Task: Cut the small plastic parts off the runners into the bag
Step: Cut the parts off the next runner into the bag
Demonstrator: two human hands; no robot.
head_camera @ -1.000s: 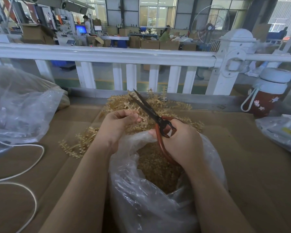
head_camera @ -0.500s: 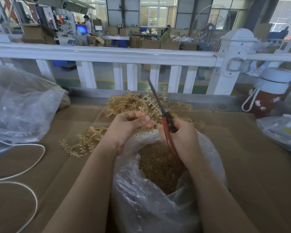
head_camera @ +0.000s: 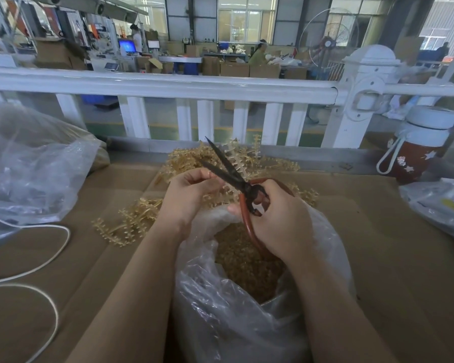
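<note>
A clear plastic bag (head_camera: 247, 323) stands open in front of me, holding a heap of small tan cut parts (head_camera: 244, 260). My right hand (head_camera: 281, 218) grips red-handled scissors (head_camera: 228, 167) over the bag's mouth, dark blades parted and pointing up and left. My left hand (head_camera: 189, 195) pinches a tan runner just left of the blades; most of that runner is hidden by my fingers. A pile of tan runners with parts (head_camera: 194, 158) lies behind my hands, and more runners (head_camera: 126, 221) lie to the left on the cardboard.
Brown cardboard (head_camera: 378, 244) covers the table. A large clear bag (head_camera: 29, 163) sits at the left, with a white cord (head_camera: 45, 258) looping below it. A red bottle with a white lid (head_camera: 414, 153) stands at the right. A white railing (head_camera: 168, 85) runs behind.
The scissors' blades were closed and upright half a second ago; now they are parted again and tilted left. My left hand has stayed at the runner beside the blades.
</note>
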